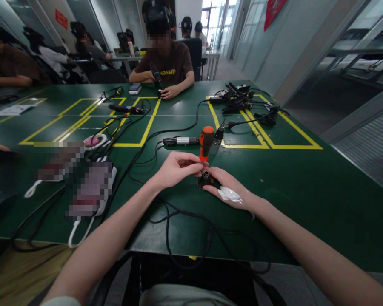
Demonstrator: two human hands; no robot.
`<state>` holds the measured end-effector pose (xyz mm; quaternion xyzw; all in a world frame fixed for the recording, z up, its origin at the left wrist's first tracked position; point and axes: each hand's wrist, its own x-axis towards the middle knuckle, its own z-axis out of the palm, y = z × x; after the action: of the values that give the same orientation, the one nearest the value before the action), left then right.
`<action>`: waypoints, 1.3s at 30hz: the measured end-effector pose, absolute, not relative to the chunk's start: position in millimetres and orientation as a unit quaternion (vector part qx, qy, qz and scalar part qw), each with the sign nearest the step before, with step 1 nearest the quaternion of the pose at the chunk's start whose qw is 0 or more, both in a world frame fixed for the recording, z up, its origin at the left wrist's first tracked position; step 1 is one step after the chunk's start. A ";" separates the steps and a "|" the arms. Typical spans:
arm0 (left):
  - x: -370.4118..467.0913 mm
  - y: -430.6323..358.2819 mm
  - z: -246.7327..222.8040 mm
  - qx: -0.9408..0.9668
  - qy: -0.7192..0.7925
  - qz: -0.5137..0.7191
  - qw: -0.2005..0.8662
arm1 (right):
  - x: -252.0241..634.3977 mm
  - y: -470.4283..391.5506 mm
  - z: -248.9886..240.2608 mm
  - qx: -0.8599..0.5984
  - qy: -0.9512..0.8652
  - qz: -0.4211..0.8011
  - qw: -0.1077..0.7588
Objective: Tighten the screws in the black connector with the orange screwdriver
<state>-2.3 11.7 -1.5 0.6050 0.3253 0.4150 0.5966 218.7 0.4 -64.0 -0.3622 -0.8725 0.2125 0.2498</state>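
Note:
My left hand (180, 168) is pinched, its thumb and fingertips together just over a small black round part with a metallic ring on top (204, 179). What those fingertips hold is hidden. My right hand (228, 187) has its thumb and index finger around that black part, low over the table. White tape or film (230, 194) is stuck to the back of the right hand. An orange and dark-grey screwdriver handle (207, 142) rises upright right behind the left fingertips; I cannot tell whether they touch it. Its lower end is out of sight.
Beyond my hands lie a silver and black electric screwdriver (180, 141) and a black tool with a pointed tip (219, 134). Black cables (178, 210) loop across the green table (306, 204). Phones (91, 187) lie left. A cable pile (236, 97) and a co-worker (167, 55) are opposite.

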 end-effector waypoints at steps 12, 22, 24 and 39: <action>0.8 12.7 -8.2 0.565 0.325 0.448 0.611 | 218.5 -0.5 -64.0 -0.361 -0.871 0.212 0.258; -1.4 13.4 -5.9 0.597 0.318 0.432 0.597 | 218.0 -0.5 -62.4 -0.354 -0.876 0.210 0.253; -0.3 13.7 -7.4 0.589 0.323 0.436 0.599 | 218.0 -0.5 -63.0 -0.352 -0.875 0.210 0.256; -3.1 11.5 -4.7 0.608 0.311 0.422 0.597 | 217.6 0.3 -63.2 -0.359 -0.873 0.214 0.252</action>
<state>-3.1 11.5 -4.7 0.6081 0.3107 0.4216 0.5966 217.6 0.3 -63.2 -0.3587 -0.8730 0.2142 0.2516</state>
